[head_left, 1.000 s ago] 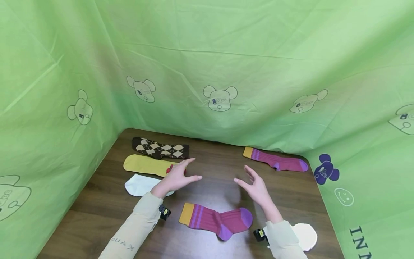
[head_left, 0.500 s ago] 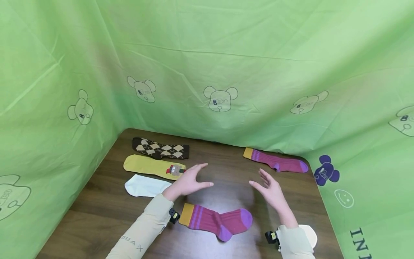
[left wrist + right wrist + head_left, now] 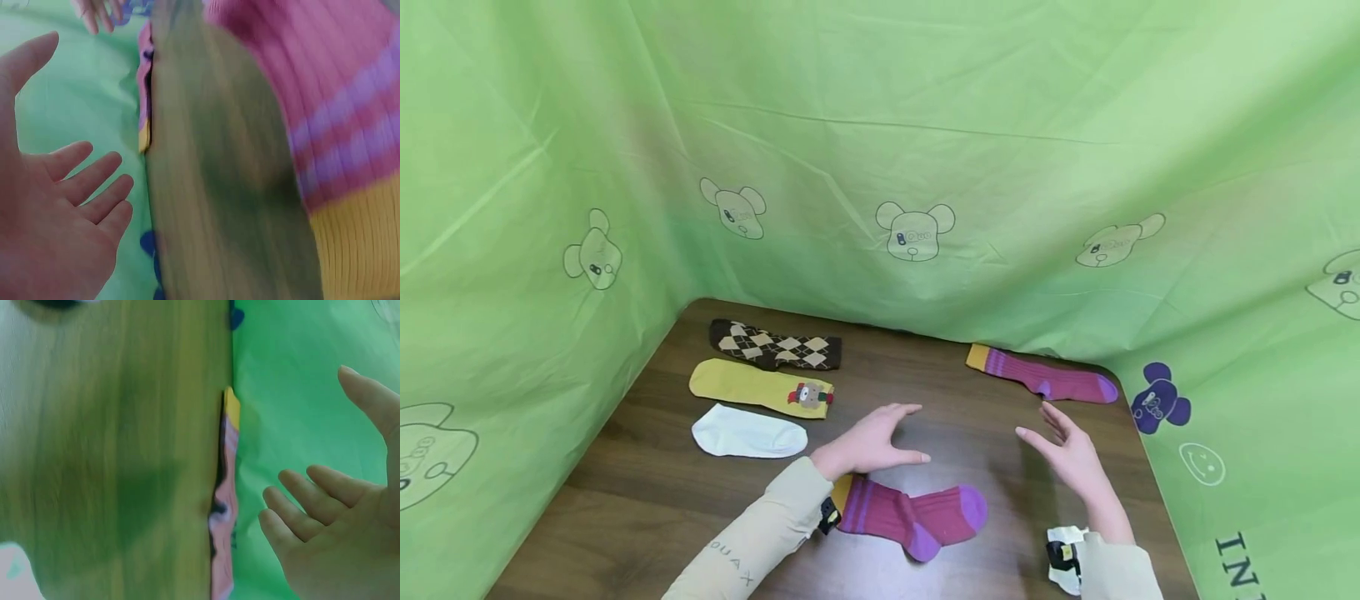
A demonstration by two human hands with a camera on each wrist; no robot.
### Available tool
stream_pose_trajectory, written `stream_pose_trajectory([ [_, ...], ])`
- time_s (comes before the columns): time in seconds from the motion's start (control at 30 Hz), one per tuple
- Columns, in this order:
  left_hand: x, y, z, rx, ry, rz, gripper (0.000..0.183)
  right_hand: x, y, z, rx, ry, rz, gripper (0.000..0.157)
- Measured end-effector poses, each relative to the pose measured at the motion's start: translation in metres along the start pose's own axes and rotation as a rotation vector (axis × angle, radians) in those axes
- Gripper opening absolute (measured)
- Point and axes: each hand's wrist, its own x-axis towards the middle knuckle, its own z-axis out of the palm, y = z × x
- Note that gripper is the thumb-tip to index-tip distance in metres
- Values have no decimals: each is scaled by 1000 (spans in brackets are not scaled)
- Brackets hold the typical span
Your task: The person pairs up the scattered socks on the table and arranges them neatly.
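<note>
In the head view a magenta sock (image 3: 943, 512) with purple heel and toe and a yellow cuff lies folded at the front middle. My left hand (image 3: 876, 439) hovers above and behind its cuff end, fingers spread and holding nothing; the forearm hides part of the cuff. A matching magenta sock (image 3: 1056, 381) lies by the back edge at right. My right hand (image 3: 1073, 458) is in the air in front of that sock, thumb and fingers apart. Both palms show bare in the wrist views, the left hand (image 3: 62, 219) and the right hand (image 3: 337, 519) alike.
At left on the wooden table (image 3: 647, 467) lie an argyle sock (image 3: 775, 345), a yellow sock (image 3: 737, 384) with a bear face, and a white sock (image 3: 748, 432). A white item (image 3: 1062, 575) is partly under the right wrist. Green curtains (image 3: 820, 275) enclose the table.
Both hands have moved to the right and slightly nearer, off the yellow and white socks, which now show fully. The right wrist has come over the white item. The socks have stayed put.
</note>
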Motion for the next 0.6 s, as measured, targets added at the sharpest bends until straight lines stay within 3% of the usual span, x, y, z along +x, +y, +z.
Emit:
stream_pose_trajectory([
  [0.3,7,31,23,68,-48,117,89,-5,11,-20,-37,-37,54,85],
  [0.6,15,69,57,217,-100,303,82,-16,25,-41,-63,-19,117,85],
])
